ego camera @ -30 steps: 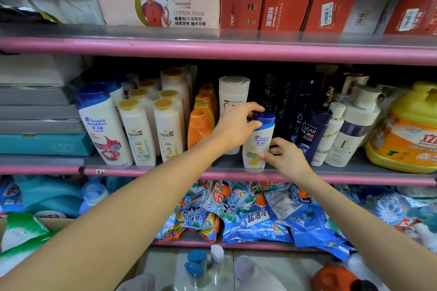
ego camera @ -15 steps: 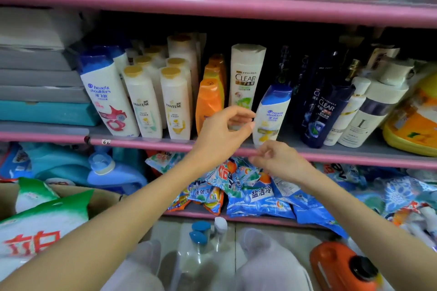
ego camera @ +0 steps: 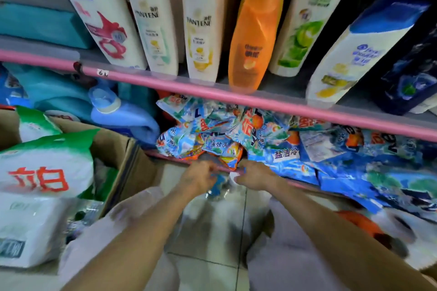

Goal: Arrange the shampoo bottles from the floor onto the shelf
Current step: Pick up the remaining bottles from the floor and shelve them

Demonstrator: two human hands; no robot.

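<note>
The Head & Shoulders bottle (ego camera: 354, 54), white with a blue cap, stands on the pink-edged shelf (ego camera: 236, 97) to the right of the white Clear bottle (ego camera: 309, 19). Both my hands are down at the floor between my knees. My left hand (ego camera: 198, 177) curls over a blue-capped bottle (ego camera: 218, 184) standing on the tiles. My right hand (ego camera: 255, 176) has its fingertips at a white-capped bottle (ego camera: 234, 176) beside it. Motion blur hides the right hand's grip. The bottles' bodies are mostly lost in the blur.
Further shelf bottles: a large Head & Shoulders (ego camera: 94, 12), two Pantene (ego camera: 151, 19), an orange one (ego camera: 255, 30) and a dark Clear (ego camera: 411, 73). Detergent sachets (ego camera: 283, 149) crowd the lower shelf. A cardboard box (ego camera: 127, 156) of washing powder bags (ego camera: 47, 168) sits left. An orange jug (ego camera: 359, 224) lies right.
Both hands have let go of the Head & Shoulders bottle on the shelf and dropped to the bottles on the floor. The view has tilted down and moved closer.
</note>
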